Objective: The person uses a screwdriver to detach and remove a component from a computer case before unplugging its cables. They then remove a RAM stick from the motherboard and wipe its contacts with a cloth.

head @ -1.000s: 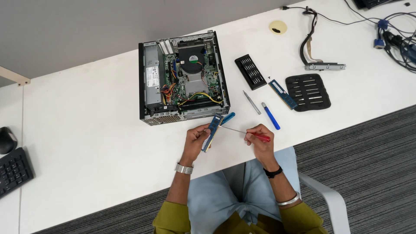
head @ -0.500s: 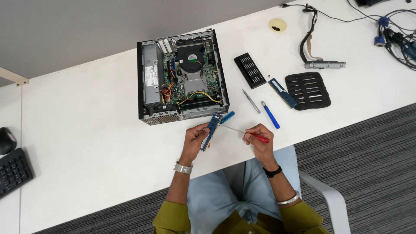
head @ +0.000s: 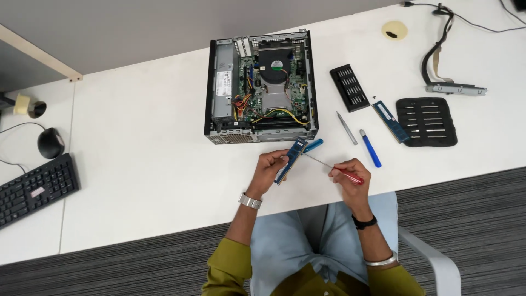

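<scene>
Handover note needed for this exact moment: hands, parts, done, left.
Left hand: holds a blue memory module over the table edge.
Right hand: holds a red-handled screwdriver, its tip pointing at the module.
Open desktop computer case lies just beyond the hands, cover off, board and fan exposed.
A second memory module, a blue-handled screwdriver, a silver tool and two bit trays lie to the right.
Done: case opened, both modules outside the case.
Left: the held module is not seated in the case; cover not in view.
</scene>
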